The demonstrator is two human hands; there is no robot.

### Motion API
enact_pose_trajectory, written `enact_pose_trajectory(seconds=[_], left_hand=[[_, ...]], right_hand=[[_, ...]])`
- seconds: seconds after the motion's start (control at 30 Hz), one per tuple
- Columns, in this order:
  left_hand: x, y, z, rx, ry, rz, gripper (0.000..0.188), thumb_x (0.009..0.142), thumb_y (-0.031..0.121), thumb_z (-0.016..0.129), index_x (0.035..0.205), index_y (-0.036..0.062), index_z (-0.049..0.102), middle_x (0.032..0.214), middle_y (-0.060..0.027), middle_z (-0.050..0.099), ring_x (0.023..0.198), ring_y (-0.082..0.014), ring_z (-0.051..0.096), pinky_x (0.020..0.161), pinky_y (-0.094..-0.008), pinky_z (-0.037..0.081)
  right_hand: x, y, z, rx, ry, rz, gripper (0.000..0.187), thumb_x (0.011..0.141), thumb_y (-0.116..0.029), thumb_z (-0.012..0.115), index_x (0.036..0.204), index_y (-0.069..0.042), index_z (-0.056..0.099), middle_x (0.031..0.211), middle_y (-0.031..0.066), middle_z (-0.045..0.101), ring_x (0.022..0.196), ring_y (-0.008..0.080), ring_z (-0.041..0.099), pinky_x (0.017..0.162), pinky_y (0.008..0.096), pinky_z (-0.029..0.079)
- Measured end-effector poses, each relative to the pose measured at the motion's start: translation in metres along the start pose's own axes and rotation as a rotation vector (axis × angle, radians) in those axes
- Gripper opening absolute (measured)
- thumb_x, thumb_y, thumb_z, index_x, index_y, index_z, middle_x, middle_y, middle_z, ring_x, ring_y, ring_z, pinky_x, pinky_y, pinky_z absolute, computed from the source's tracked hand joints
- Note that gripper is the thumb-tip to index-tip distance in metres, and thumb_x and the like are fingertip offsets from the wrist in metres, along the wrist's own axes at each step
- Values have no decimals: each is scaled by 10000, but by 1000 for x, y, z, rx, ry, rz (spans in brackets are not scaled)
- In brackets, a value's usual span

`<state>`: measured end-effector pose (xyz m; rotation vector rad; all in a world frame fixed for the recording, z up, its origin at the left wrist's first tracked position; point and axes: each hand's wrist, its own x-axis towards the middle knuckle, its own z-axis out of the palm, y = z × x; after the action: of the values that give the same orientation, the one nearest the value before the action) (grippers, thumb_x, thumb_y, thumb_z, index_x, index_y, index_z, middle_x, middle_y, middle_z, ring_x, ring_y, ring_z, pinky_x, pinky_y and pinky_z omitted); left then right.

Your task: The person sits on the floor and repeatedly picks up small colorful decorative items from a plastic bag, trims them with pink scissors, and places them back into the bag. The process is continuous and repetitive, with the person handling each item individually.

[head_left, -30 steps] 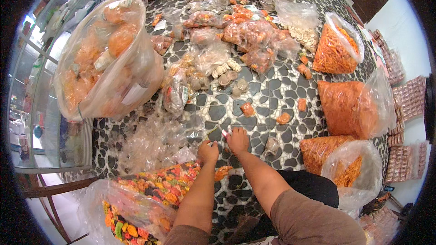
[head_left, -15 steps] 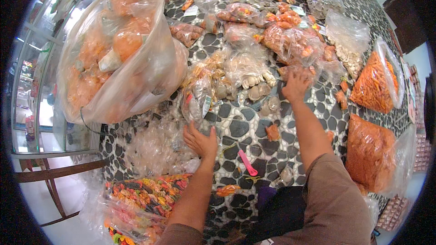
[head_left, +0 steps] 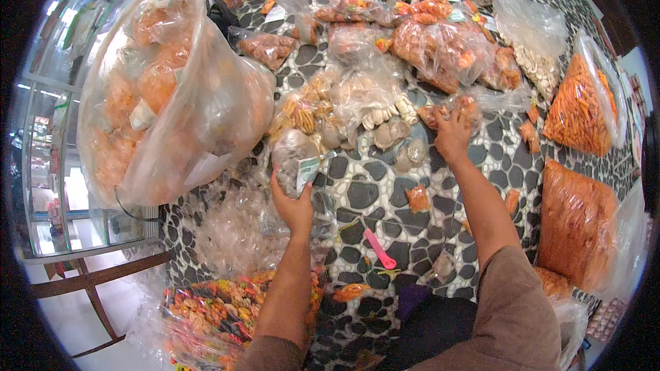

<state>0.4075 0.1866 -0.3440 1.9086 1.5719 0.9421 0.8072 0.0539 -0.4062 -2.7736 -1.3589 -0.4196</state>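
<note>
My left hand (head_left: 293, 210) grips the near end of a clear plastic bag (head_left: 290, 150) of pale greyish contents, with a pale green and white label on its side. My right hand (head_left: 452, 141) has its fingers closed on a small clear bag of reddish-orange snacks (head_left: 467, 110), which lies on the patterned floor. Between the hands sit a bag of pale round crackers (head_left: 381, 113), a bag of yellowish snack sticks (head_left: 302, 113) and a small clear packet (head_left: 411, 154). Just beyond my right hand is a heap of orange snack bags (head_left: 440, 51).
A large clear sack of orange bags (head_left: 227, 124) stands at the left by a glass display case (head_left: 51, 158). Loose clear plastic bags (head_left: 237, 227) and a bag of colourful snacks (head_left: 213, 316) lie near left. A pink tool (head_left: 378, 247) is at centre, big orange snack bags (head_left: 577, 227) at right.
My left hand has closed on the labelled bag. My right hand has gripped the small orange snack bag and drawn it slightly nearer, apart from the heap. The view has shifted a little.
</note>
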Motion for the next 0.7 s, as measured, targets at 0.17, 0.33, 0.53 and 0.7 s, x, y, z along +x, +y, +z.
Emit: enact_pose_trajectory(seconds=[0.17,0.33,0.53,0.7], left_hand=[[-47,-7,-12,-640,53,-306,861,823,17,808,1543,30,336,1412,-172,532,1254,-301,549,975,-435,518],[-87,-3,-25,-1238,-138,-623,621,910,81,734,1462,94,450,1312,-118,606,1133,-307,644,681,-494,636],[-119,-14,-24,-1488,-453,-850,479,971,373,660,1371,129,565,1249,-108,675,1130,-349,658,751,-560,604],[-141,0,-10,-1500,-492,-902,582,983,495,593,1435,135,525,1370,-101,627,1213,-388,607,905,-614,529]], right_hand=[[-52,-13,-19,119,-26,-14,529,809,-187,718,1325,-266,629,1321,210,552,1312,456,488,1030,580,438],[-120,-42,-76,256,85,-228,572,760,-234,757,1316,-203,625,1290,207,554,1260,481,506,963,585,490],[-142,-74,-145,892,-269,-87,524,891,-346,759,1327,-101,604,1244,172,628,1132,313,623,921,425,528],[-118,-99,-149,1541,-671,115,499,944,-370,750,1265,-9,624,1085,89,668,941,152,631,793,301,526]])
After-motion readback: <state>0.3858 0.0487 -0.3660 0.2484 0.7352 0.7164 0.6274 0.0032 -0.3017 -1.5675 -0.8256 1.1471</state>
